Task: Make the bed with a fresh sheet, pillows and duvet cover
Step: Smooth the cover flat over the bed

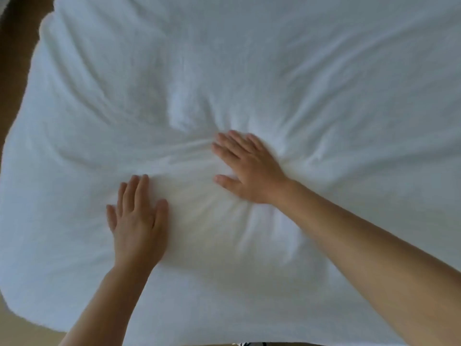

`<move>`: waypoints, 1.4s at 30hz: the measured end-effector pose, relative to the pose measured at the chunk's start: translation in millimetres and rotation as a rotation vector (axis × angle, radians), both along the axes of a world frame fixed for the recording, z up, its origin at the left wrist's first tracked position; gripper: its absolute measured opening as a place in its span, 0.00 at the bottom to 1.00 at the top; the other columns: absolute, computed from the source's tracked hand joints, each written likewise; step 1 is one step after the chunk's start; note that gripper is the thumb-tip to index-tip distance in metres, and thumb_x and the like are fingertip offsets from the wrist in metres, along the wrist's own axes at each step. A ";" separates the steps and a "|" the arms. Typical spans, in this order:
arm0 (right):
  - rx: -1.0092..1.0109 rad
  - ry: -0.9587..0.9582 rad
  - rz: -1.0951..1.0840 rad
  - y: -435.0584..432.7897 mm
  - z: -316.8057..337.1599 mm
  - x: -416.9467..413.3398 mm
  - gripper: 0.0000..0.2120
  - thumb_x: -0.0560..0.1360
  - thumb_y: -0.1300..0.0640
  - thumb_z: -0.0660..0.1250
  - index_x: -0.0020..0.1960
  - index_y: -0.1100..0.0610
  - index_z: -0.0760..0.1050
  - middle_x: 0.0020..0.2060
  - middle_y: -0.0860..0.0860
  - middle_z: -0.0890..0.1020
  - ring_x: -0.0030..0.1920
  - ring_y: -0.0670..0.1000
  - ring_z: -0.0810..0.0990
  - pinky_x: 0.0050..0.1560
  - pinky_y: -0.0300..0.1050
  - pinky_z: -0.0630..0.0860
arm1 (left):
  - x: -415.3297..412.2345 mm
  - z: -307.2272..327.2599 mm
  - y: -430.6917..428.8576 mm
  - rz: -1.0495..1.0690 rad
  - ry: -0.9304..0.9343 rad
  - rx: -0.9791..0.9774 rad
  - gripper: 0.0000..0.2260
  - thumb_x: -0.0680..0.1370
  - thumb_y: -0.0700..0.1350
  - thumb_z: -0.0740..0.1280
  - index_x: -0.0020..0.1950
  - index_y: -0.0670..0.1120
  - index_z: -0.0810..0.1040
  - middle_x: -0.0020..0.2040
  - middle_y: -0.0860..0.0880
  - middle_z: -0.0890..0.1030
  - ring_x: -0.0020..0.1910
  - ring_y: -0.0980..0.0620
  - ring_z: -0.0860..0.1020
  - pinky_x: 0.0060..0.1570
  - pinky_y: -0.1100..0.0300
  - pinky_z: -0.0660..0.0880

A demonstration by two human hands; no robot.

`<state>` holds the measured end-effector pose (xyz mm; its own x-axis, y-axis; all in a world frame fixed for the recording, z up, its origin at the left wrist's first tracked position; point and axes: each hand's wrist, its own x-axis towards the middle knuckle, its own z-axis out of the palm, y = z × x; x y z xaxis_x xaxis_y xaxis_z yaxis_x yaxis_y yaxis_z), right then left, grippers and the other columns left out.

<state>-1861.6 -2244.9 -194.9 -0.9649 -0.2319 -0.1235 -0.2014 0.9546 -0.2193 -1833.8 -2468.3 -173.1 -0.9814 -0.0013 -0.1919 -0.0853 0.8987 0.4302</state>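
Far left, upper corner: dark brown strip [13, 33] beyond the left edge of the duvet [311, 71]; too little of it in view to identify. Lower left corner: beige floor [15, 328], just beside the duvet's rounded near-left corner.

Duvet: white, puffy, creased, spread across nearly the whole frame. Left edge curved and in view from far to near. Near edge just visible along the bottom. Far and right edges out of frame.

Left of centre: left hand [137, 221], palm down, laid flat on the duvet toward the near edge. Fingers straight and close together, pointed to the far side; nothing gripped. Well in from the left edge, with a wide stretch of plain duvet between.

Between the hands: raised, slightly yellowish bulge of duvet, touched on both sides.

Centre: right hand [247, 171], palm down and flat, fingers straight and slightly spread, angled toward the far-left corner, thumb apart; nothing gripped. Farther from the near edge than the left hand. Sunk into the filling, creases fanned out around it.

Right: forearm laid diagonally toward the near-right corner. Broad rippled duvet beyond, to the far side and right.
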 end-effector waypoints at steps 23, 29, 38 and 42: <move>-1.287 0.400 -2.561 390.5 -31.4 423.9 0.38 0.69 0.33 0.67 0.66 0.61 0.69 0.61 0.56 0.78 0.57 0.54 0.79 0.58 0.48 0.77 | 258.1 -19.5 494.0 -1.335 -0.100 -0.286 0.36 0.70 0.71 0.43 0.70 0.59 0.29 0.72 0.51 0.26 0.69 0.47 0.24 0.68 0.40 0.31; -1.295 0.412 -2.336 384.0 -36.8 490.9 0.21 0.74 0.37 0.63 0.45 0.56 0.80 0.37 0.50 0.85 0.41 0.49 0.84 0.37 0.38 0.80 | 316.0 -18.9 539.0 -1.565 0.069 -0.299 0.33 0.72 0.66 0.54 0.73 0.51 0.67 0.74 0.40 0.63 0.73 0.36 0.61 0.63 0.30 0.57; -1.642 0.559 -2.347 430.6 -78.9 511.4 0.33 0.76 0.40 0.61 0.72 0.58 0.56 0.67 0.51 0.68 0.65 0.46 0.70 0.66 0.49 0.68 | 311.2 -34.4 597.2 -1.702 0.307 -0.276 0.30 0.74 0.62 0.56 0.73 0.50 0.64 0.73 0.38 0.64 0.73 0.38 0.60 0.65 0.32 0.54; -1.823 0.818 -2.397 513.3 -63.7 517.3 0.34 0.71 0.34 0.65 0.68 0.55 0.69 0.59 0.50 0.80 0.56 0.48 0.80 0.60 0.47 0.76 | 324.0 -51.6 636.6 -1.680 0.284 -0.336 0.32 0.73 0.64 0.55 0.74 0.50 0.64 0.74 0.36 0.62 0.73 0.34 0.58 0.65 0.31 0.51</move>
<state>-1344.4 -1731.6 -258.6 0.2619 0.5588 -0.7869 -0.4112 -0.6730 -0.6148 -1509.8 -1831.7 -224.7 0.0451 0.9715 -0.2327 0.9979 -0.0329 0.0563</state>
